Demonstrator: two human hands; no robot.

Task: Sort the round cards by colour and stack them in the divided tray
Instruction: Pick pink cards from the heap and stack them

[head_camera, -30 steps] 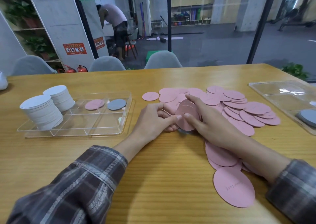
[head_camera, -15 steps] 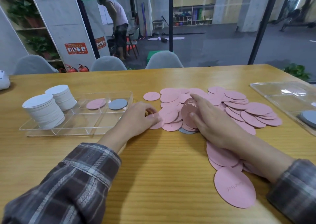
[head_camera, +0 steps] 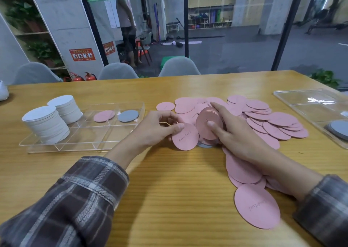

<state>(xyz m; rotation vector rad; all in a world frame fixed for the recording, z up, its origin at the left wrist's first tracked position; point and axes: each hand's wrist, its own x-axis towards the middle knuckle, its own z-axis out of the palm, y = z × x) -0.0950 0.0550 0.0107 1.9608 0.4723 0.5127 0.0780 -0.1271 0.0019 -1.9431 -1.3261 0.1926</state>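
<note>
While the pinks are being gathered, the items stand thus.

- Left hand (head_camera: 156,128): thumb and curled fingers pinch a single pink card (head_camera: 185,138) by its upper edge. The card is tilted up, close beside the bundle.
- Right hand (head_camera: 239,133): fingers and thumb are curled round a bundle of pink cards (head_camera: 208,122), which stands on edge at the near side of the loose pink heap (head_camera: 263,118). The thumb is pressed to its face.
- Divided tray (head_camera: 82,148), well left of both hands: two white stacks (head_camera: 45,124) sit at its left end. One flat pink card (head_camera: 104,115) and one flat grey card (head_camera: 128,115) lie side by side in the far compartments.
- Stray grey card (head_camera: 204,145): it peeks out from beneath the bundle.
- Second clear tray (head_camera: 310,103), far right: something grey lies in its near corner.

Step in hand, by judgement — collecting pinks into one bundle before it goes to the tray's pink compartment. The next move calls for squaring the single card against the bundle's face, edges flush. The upright cards must not fan or topple, and the grey one underneath must stay out.

Change from half a second before — the left hand then lay low on cards at the heap's edge and held nothing up. Now it has one card raised. The bundle stands in the same spot in the right hand.
</note>
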